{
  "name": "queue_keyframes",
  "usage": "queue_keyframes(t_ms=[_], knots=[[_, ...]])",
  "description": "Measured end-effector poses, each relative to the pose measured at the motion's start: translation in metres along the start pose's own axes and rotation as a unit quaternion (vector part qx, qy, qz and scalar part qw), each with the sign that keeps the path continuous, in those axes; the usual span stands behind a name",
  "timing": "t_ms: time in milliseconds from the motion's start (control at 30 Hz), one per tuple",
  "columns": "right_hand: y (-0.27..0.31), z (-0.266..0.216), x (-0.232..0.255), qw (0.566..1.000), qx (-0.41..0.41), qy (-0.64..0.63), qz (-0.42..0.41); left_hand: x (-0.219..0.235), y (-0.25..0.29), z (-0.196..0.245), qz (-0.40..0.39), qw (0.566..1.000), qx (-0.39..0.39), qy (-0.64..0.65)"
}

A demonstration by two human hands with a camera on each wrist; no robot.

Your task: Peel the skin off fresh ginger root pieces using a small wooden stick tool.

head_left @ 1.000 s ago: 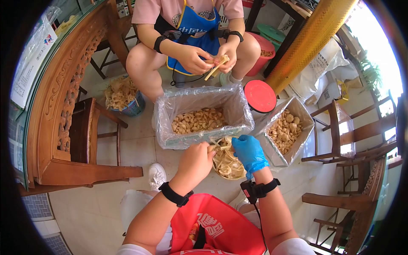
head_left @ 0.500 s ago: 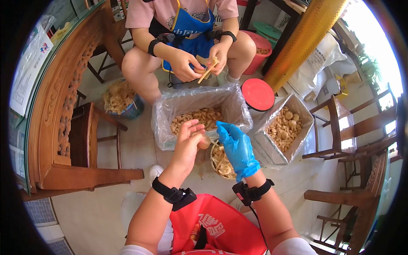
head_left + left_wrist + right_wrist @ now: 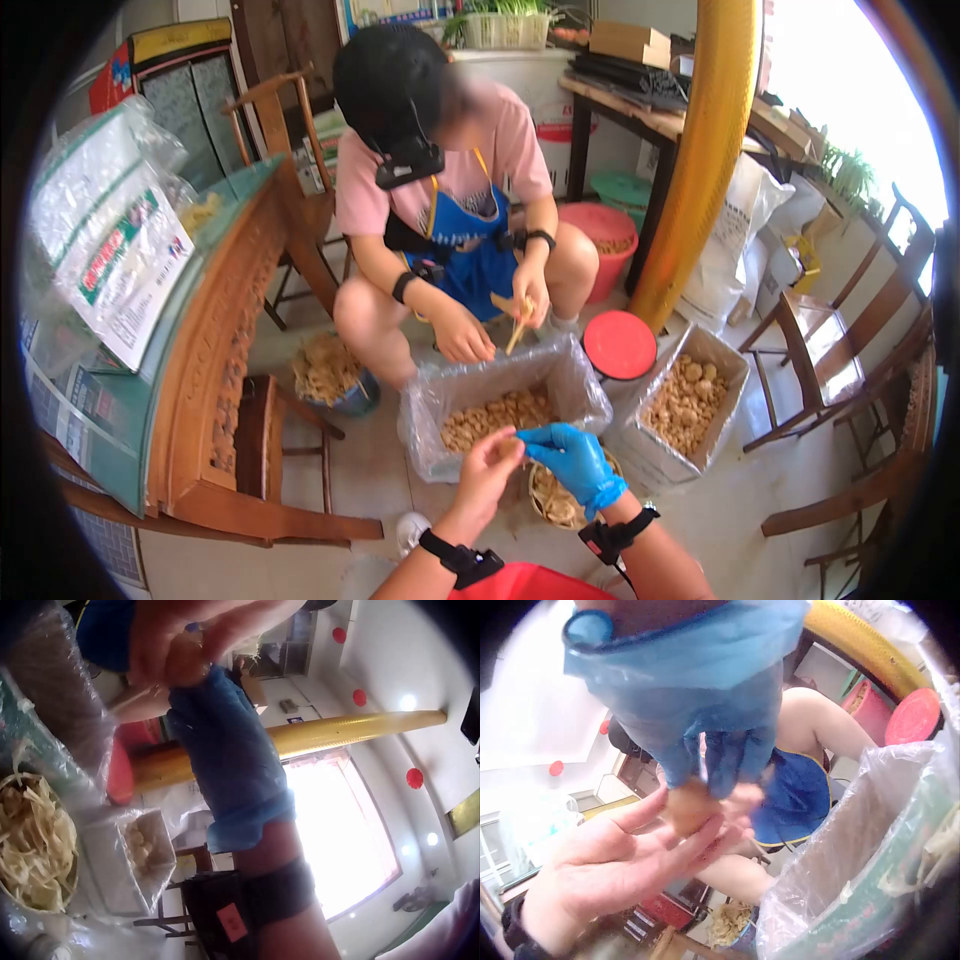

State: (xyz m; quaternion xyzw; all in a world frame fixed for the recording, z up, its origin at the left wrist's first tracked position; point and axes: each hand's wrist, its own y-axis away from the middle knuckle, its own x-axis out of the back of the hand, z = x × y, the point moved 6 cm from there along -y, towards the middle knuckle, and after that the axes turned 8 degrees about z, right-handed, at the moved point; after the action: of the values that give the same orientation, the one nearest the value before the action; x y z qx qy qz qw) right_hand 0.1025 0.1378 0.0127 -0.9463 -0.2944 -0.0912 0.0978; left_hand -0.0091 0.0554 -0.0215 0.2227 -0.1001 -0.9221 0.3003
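Observation:
My bare left hand [image 3: 484,478] and my blue-gloved right hand [image 3: 574,466] meet in front of me, over the near side of a plastic-lined bin [image 3: 436,440]. Between them is a small, rounded tan piece [image 3: 688,810], its kind unclear. In the right wrist view, the left thumb and fingers grip its sides while gloved fingertips pinch it from above. The piece also shows at the fingertips in the left wrist view. Pale tan pieces [image 3: 498,418] lie in the bin. Below my right hand stands a round basket [image 3: 73,889] of pale, stringy peelings [image 3: 34,847].
Opposite me sits a person in a blue apron [image 3: 470,270], holding a pale strip [image 3: 520,325]. A second lined bin [image 3: 640,452] of pieces stands right, near a red lid [image 3: 620,345]. A bucket [image 3: 358,400] of peelings stands left beside a carved table [image 3: 225,400].
My hands parted above the peelings basket, a tan piece in the left; now they have come together on it. The head view has tilted up, showing more of the seated person.

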Motion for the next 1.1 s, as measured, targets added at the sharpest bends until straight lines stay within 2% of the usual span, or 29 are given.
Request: queue_keyframes(t_ms=[33, 67, 133, 167, 233, 300, 333, 400, 433, 500, 633, 700, 767, 833, 867, 933, 967, 1033, 1067, 1100], knots=[[0.003, 0.002, -0.001, 0.999, -0.028, 0.022, -0.006, 0.000, 0.005, -0.006, 0.013, 0.998, 0.055, 0.014], [0.003, 0.004, -0.003, 0.997, -0.056, 0.045, -0.012, 0.001, 0.003, -0.008, 0.012, 0.999, 0.043, 0.013], [0.006, 0.002, -0.003, 0.997, -0.058, 0.044, -0.010, 0.002, 0.003, -0.008, 0.028, 0.998, -0.020, -0.049], [0.007, 0.001, -0.003, 0.997, -0.064, 0.043, -0.007, 0.001, 0.002, -0.011, 0.030, 0.998, -0.022, -0.048], [0.008, -0.003, -0.004, 0.997, -0.054, 0.052, -0.004, -0.003, 0.005, -0.007, 0.025, 0.996, -0.066, -0.053], [0.008, -0.002, 0.003, 0.991, 0.007, 0.122, 0.058, -0.004, 0.003, -0.012, 0.016, 0.994, -0.084, -0.071], [0.008, 0.001, 0.004, 0.991, 0.005, 0.122, 0.056, -0.004, 0.004, -0.012, 0.007, 0.991, -0.102, -0.090], [0.006, 0.012, 0.002, 0.997, -0.075, 0.025, 0.011, -0.004, 0.005, -0.009, 0.008, 0.989, -0.111, -0.098], [0.006, 0.009, 0.002, 0.997, -0.075, 0.024, 0.011, -0.006, 0.006, -0.004, 0.006, 0.987, -0.123, -0.107], [0.007, 0.001, 0.004, 0.989, -0.090, -0.102, 0.050, -0.009, 0.004, 0.004, 0.016, 0.986, -0.128, -0.102], [0.005, -0.009, -0.003, 0.992, -0.076, -0.097, 0.034, -0.005, -0.003, 0.003, 0.040, 0.981, -0.152, -0.114], [0.005, -0.005, -0.004, 0.995, -0.089, -0.019, 0.029, -0.004, -0.006, -0.002, 0.046, 0.980, -0.154, -0.115], [0.005, 0.001, -0.005, 0.994, -0.093, -0.036, 0.048, -0.003, -0.007, -0.002, 0.052, 0.980, -0.154, -0.117], [0.005, 0.002, -0.002, 0.995, -0.064, -0.010, 0.076, -0.006, -0.002, 0.011, 0.069, 0.943, -0.233, -0.227], [0.005, 0.003, -0.002, 0.995, -0.064, -0.010, 0.078, -0.006, -0.002, 0.012, 0.068, 0.943, -0.233, -0.228], [0.005, -0.008, 0.002, 0.992, 0.027, 0.037, 0.120, -0.006, -0.002, 0.016, 0.073, 0.929, -0.260, -0.254], [0.005, -0.009, 0.003, 0.992, 0.027, 0.038, 0.121, -0.006, 0.000, 0.018, 0.072, 0.929, -0.260, -0.253], [0.005, -0.019, 0.005, 0.987, 0.072, 0.076, 0.124, -0.007, 0.001, 0.011, 0.032, 0.983, -0.105, -0.147], [0.006, -0.024, 0.008, 0.987, 0.074, 0.077, 0.124, -0.008, 0.001, 0.014, 0.032, 0.983, -0.107, -0.146], [0.007, -0.030, 0.007, 0.983, 0.083, 0.127, 0.103, -0.010, 0.001, 0.012, 0.018, 0.991, -0.067, -0.113]])
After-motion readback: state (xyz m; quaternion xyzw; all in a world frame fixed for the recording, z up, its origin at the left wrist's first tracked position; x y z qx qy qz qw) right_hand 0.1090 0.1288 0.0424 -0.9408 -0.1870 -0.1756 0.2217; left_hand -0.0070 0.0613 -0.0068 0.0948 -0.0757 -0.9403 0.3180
